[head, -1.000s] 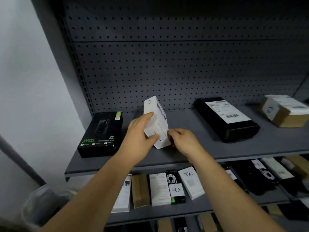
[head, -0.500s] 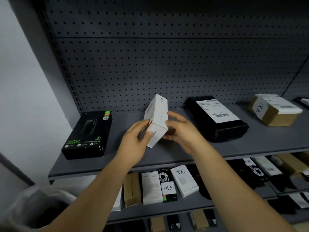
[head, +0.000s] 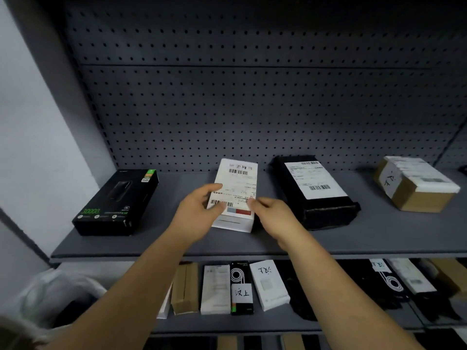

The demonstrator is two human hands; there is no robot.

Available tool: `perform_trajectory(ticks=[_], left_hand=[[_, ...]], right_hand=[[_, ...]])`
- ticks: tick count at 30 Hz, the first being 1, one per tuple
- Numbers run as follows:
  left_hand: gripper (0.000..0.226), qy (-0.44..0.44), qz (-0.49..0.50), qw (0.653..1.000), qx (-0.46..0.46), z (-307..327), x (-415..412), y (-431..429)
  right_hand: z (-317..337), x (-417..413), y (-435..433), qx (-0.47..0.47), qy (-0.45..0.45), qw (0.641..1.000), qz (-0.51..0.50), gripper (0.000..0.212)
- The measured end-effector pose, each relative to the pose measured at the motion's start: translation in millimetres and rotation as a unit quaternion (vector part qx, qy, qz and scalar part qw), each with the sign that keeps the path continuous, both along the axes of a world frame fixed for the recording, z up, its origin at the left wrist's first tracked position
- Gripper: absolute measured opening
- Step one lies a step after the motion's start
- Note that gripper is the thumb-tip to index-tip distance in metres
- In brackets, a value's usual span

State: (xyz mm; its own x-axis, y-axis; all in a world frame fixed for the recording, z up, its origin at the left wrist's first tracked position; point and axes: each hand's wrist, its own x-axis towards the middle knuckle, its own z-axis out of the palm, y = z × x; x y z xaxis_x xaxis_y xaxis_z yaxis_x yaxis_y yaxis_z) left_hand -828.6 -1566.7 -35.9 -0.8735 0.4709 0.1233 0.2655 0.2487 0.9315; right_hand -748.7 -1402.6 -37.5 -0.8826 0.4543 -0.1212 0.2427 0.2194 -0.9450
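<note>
The white box (head: pixel 236 184) lies flat on the grey shelf (head: pixel 252 245), shipping label and barcodes facing up, its long side running from near to far. The left hand (head: pixel 194 215) is on its near left edge: thumb over the label, fingers curled in below it, gripping that side. The right hand (head: pixel 275 218) comes in from the other side, bent fingertips (head: pixel 252 202) touching the near right edge. Whether it actually grips the box cannot be told from here.

Just left of the box, well apart from it, sits a black power-bank box (head: pixel 116 203) with green print, angled on the shelf. On the right, near the right hand, lies a black parcel (head: pixel 316 195) with a white label, and at the far right a brown carton (head: pixel 417 190) wrapped partly in white. A dark pegboard (head: pixel 252 109) backs the shelf.

Down on the lower shelf (head: pixel 227 324), a row of small boxes stands side by side: brown, white and black, two carrying handwritten marks. A plastic-lined bin (head: pixel 58 296) is at the near left.
</note>
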Motion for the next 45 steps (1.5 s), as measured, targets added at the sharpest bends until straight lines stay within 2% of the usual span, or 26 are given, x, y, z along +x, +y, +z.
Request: perform_trajectory(ticks=[2, 6, 11, 16, 20, 24, 28, 33, 36, 38, 40, 42, 43, 45], left_hand=[[0.041, 0.055, 0.016, 0.998, 0.035, 6, 4, 2], [0.044, 0.166, 0.02, 0.982, 0.085, 19, 10, 7], [0.049, 0.212, 0.024, 0.968, 0.132, 30, 20, 10], [0.053, 0.222, 0.034, 0.966, 0.127, 39, 23, 14], [0.049, 0.306, 0.083, 0.947, 0.047, 56, 21, 14], [0.045, 0.452, 0.046, 0.886, -0.092, 83, 12, 13], [0.043, 0.497, 0.011, 0.837, -0.23, 99, -1, 14], [0.044, 0.424, -0.085, 0.837, -0.335, 110, -9, 5], [0.046, 0.375, -0.137, 0.848, -0.349, 110, -17, -6], [0.045, 0.337, -0.138, 0.881, -0.301, 103, -27, -16], [0.04, 0.269, -0.107, 0.935, -0.203, 94, -37, -28], [0.035, 0.159, -0.077, 0.981, -0.078, 84, -44, -40], [0.034, 0.111, -0.066, 0.991, -0.021, 79, -47, -44], [0.036, 0.049, -0.056, 0.995, 0.059, 71, -51, -51]], right_hand=[[0, 3, 3, -0.056, 0.059, 0.997, 0.016, 0.022], [12, 5, 10, -0.134, 0.161, 0.977, 0.049, 0.035], [26, 5, 20, -0.157, 0.233, 0.956, 0.08, 0.05], [34, 6, 32, -0.161, 0.251, 0.951, 0.079, 0.051], [39, 8, 47, -0.113, 0.223, 0.964, 0.087, 0.055], [50, 12, 60, 0.011, 0.157, 0.982, 0.104, 0.057], [63, 18, 60, 0.154, 0.116, 0.972, 0.136, 0.056], [75, 18, 50, 0.222, 0.098, 0.955, 0.172, 0.051], [74, 10, 39, 0.255, 0.103, 0.944, 0.183, 0.049], [76, 7, 29, 0.283, 0.153, 0.935, 0.147, 0.049], [82, 4, 19, 0.258, 0.218, 0.939, 0.056, 0.053], [85, -1, 10, 0.15, 0.262, 0.953, -0.039, 0.057], [85, -4, 5, 0.091, 0.258, 0.96, -0.064, 0.055], [79, -12, -9, 0.013, 0.207, 0.977, -0.049, 0.044]])
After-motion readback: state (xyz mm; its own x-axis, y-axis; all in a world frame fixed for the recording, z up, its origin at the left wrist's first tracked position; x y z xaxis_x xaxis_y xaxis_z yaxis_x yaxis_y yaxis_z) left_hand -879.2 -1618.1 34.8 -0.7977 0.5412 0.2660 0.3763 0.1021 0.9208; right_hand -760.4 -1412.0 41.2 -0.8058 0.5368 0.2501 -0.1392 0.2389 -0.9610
